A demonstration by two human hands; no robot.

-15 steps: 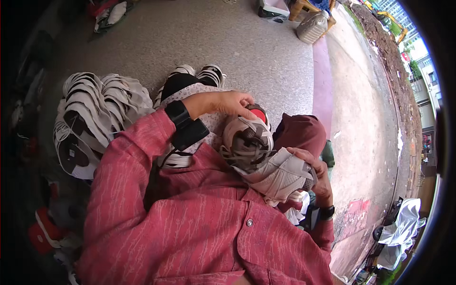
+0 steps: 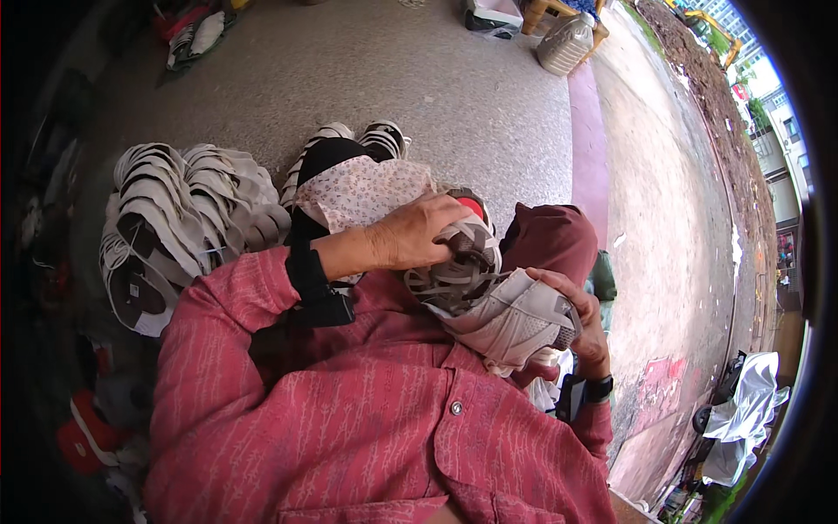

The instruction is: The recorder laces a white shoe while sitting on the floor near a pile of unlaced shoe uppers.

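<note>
A bundle of white and grey-brown shoe uppers [image 2: 511,319] lies across my lap, against my shirt front. My right hand [image 2: 580,316] grips its right end, fingers curled over the top edge. My left hand [image 2: 421,231] presses bent fingers on the left, darker part, a laced shoe upper [image 2: 471,247] with loose pale laces [image 2: 428,281]. Its fingertips and thumb are partly hidden. Just beyond them a round dark rim shows a red piece [image 2: 471,206] inside. A flowered cloth [image 2: 362,188] covers my left knee; dark red cloth [image 2: 554,240] lies over the right.
On the floor at left stand stacked white shoe uppers [image 2: 153,201], strung together. A clear plastic jug [image 2: 566,44] and a white tub [image 2: 493,16] stand at the far right. A lilac strip [image 2: 589,131] edges the speckled floor beside a paved path.
My left hand has drawn back from the red piece, toward me, onto the laced upper, uncovering more flowered cloth. My right hand keeps its hold in nearly the same place.
</note>
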